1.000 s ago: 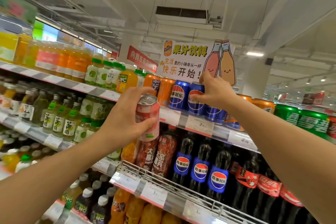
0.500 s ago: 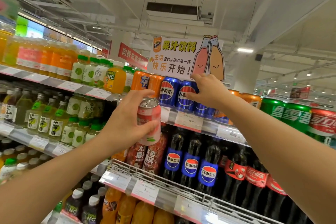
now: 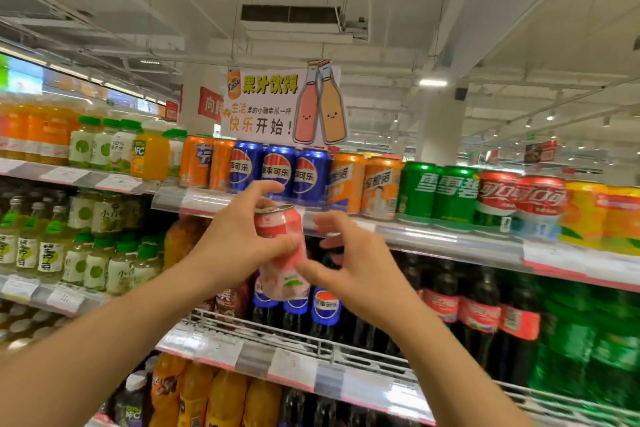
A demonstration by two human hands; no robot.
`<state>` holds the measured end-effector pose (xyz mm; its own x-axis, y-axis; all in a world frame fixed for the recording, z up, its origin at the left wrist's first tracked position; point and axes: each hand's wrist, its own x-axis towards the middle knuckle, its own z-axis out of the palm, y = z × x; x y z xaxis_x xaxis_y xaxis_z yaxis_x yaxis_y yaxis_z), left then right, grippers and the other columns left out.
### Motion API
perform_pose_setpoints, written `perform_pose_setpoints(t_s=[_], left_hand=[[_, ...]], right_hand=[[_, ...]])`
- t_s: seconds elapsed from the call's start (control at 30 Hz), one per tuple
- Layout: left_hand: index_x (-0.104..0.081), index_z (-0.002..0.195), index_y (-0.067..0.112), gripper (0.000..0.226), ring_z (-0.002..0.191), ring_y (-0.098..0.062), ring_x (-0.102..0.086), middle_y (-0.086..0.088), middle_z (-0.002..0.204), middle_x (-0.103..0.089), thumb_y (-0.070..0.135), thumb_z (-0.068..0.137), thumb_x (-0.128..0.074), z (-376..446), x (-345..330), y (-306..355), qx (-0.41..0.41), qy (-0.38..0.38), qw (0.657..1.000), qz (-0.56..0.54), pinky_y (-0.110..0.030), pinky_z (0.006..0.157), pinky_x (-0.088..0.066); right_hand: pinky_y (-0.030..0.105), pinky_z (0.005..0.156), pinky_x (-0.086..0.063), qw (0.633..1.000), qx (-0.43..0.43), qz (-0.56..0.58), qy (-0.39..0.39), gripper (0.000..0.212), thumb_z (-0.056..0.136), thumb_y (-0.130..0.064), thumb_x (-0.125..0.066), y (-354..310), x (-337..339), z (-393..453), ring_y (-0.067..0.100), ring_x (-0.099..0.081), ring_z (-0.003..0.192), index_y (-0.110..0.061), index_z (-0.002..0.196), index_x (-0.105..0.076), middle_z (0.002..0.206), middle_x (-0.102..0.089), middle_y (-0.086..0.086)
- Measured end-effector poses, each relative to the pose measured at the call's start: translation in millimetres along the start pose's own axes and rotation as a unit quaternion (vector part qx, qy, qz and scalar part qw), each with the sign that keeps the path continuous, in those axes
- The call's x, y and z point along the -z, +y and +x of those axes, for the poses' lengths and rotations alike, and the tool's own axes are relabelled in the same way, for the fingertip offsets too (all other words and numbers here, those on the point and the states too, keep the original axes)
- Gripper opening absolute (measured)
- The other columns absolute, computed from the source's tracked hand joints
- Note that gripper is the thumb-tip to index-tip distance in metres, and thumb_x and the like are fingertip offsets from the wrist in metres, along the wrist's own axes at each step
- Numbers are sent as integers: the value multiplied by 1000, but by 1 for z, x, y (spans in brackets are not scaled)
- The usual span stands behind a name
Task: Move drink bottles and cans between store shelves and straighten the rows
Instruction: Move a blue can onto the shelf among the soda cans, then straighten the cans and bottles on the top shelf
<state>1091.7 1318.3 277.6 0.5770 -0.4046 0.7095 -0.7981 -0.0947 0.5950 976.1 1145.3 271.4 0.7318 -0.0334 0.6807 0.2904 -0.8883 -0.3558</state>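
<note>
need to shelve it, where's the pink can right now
Centre of the head view, the pink can is gripped by the left hand, in front of the blue cans.

We're in a supermarket drinks aisle. Price-tagged shelves (image 3: 450,239) packed with soda cans (image 3: 436,194) and bottles (image 3: 478,308). A juice promo sign (image 3: 263,104) stands on top

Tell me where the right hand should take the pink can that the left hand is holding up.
Probably the lower half of the pink can, coming in from its right side. The left hand wraps the upper body from the left, thumb near the rim, so the lower right wall is bare. The right hand is already open beside it.
</note>
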Motion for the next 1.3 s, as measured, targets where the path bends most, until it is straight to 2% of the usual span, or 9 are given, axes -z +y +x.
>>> perform_pose_setpoints(t_s=[0.1, 0.2, 0.4, 0.53, 0.77, 0.93, 1.07, 1.17, 1.3], left_hand=[[-47, 135, 42, 71, 99, -6, -65, 13, 117, -56, 26, 78, -87, -6, -33, 34, -7, -19, 1000, -8, -23, 81, -55], [-47, 133, 44, 71, 101, -4, -64, 13, 118, -57, 26, 76, -87, -13, -67, 65, -18, -25, 999, -13, -21, 82, -54], [-48, 133, 40, 74, 105, -4, -61, 18, 119, -54, 28, 72, -88, -24, -128, 113, -32, -33, 999, -8, -16, 81, -49], [-46, 136, 41, 77, 107, -3, -58, 16, 120, -52, 36, 72, -89, -30, -171, 141, -49, -57, 997, 4, -17, 83, -48], [-54, 128, 48, 69, 102, 4, -64, 19, 116, -61, 77, 67, -67, -22, -227, 177, -65, -158, 983, -68, -28, 89, -55], [-59, 127, 41, 47, 114, -6, -66, 17, 122, -68, 55, 82, -67, -15, -266, 190, -98, -202, 963, -150, -45, 99, -54], [-59, 130, 38, 47, 117, 2, -62, 20, 127, -66, 53, 85, -60, -11, -293, 201, -134, -200, 967, -79, -36, 103, -51], [-55, 139, 32, 67, 125, 1, -55, 18, 137, -59, 65, 82, -48, -11, -314, 207, -196, -193, 961, 42, -25, 106, -43], [-49, 145, 30, 68, 132, -3, -47, 14, 145, -54, 62, 85, -45, -14, -342, 217, -225, -205, 946, 113, -23, 108, -39]], right_hand=[[31, 89, -58, 1000, -6, 25, -13, 74, 75, -46, -80, 11, 18, -25, 3, -65, 107, -40, 139, -45, 127, -65, -19], [34, 84, -60, 998, -33, 59, 14, 77, 67, -48, -75, 26, 40, -47, 4, -69, 98, -38, 137, -46, 115, -71, -15], [24, 76, -58, 990, -93, 88, 60, 62, 69, -31, -79, 56, 88, -91, 0, -68, 88, -36, 126, -54, 97, -72, -14], [21, 70, -56, 985, -120, 94, 83, 55, 65, -34, -77, 76, 124, -121, 1, -68, 83, -38, 115, -56, 92, -73, -11], [32, 78, -59, 972, -147, 122, 138, 47, 68, -35, -79, 116, 178, -169, 8, -72, 86, -34, 112, -64, 94, -77, -9], [41, 89, -61, 959, -173, 146, 173, 45, 76, -32, -87, 140, 223, -195, 11, -74, 97, -31, 117, -67, 104, -77, -7], [44, 89, -62, 941, -197, 170, 215, 50, 73, -36, -86, 156, 264, -216, 15, -75, 99, -28, 118, -67, 106, -78, -3], [37, 83, -61, 925, -216, 195, 244, 46, 74, -29, -83, 166, 294, -231, 15, -75, 96, -25, 117, -67, 102, -79, -2], [28, 76, -59, 911, -233, 218, 263, 45, 74, -26, -82, 175, 324, -252, 14, -76, 94, -21, 117, -68, 102, -79, 0]])
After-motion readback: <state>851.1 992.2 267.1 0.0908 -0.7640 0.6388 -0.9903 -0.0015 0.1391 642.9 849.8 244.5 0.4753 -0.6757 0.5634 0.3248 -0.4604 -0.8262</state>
